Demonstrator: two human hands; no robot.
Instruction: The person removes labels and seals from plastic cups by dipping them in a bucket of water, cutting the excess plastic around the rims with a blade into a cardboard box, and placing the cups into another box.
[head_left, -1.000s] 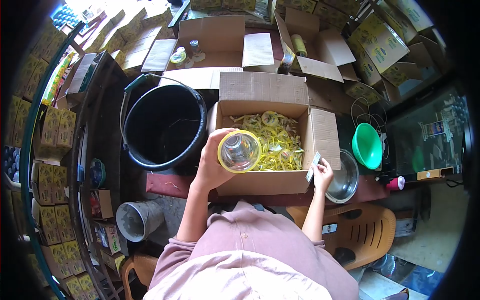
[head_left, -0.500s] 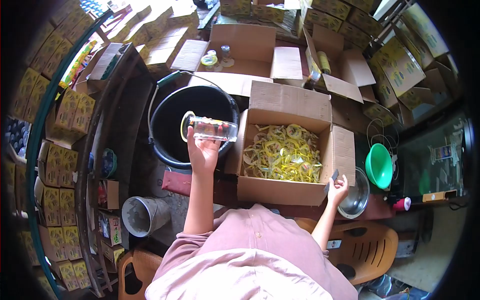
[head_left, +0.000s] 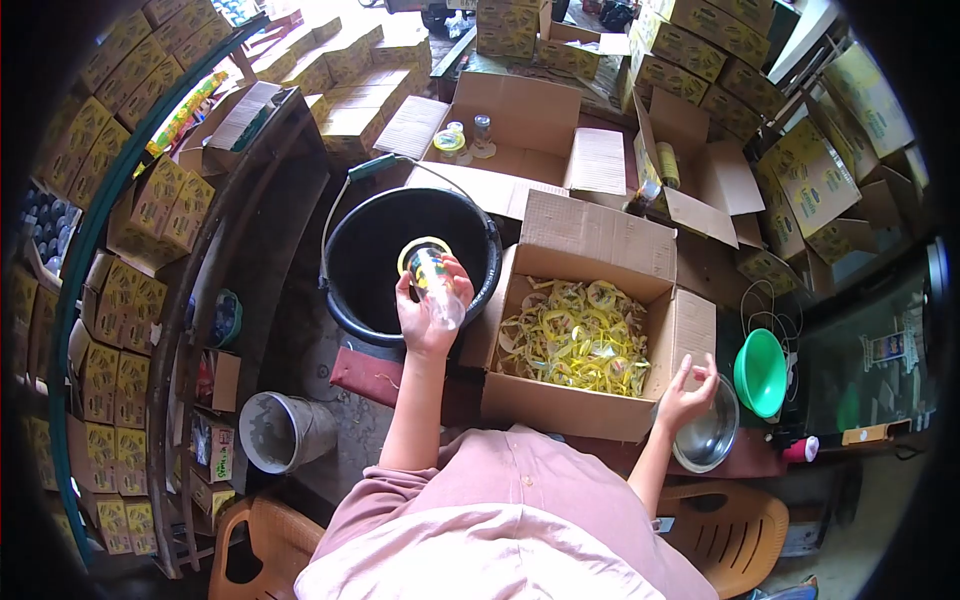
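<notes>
Cartons (head_left: 507, 30) are crowding the background; left hand (head_left: 426, 335) is pinching jar (head_left: 437, 290), now over bucket (head_left: 358, 245), clear of scrap box (head_left: 565, 405); right hand (head_left: 685, 402) grip: can't tell.

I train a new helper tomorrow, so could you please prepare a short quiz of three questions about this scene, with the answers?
1. Which hand holds the jar?
2. True or false: the green bowl is to the right of the box with the scraps.
3. What is the main colour of the scraps? a) red b) yellow c) blue

Key: 1. The left hand. 2. True. 3. b.
</notes>
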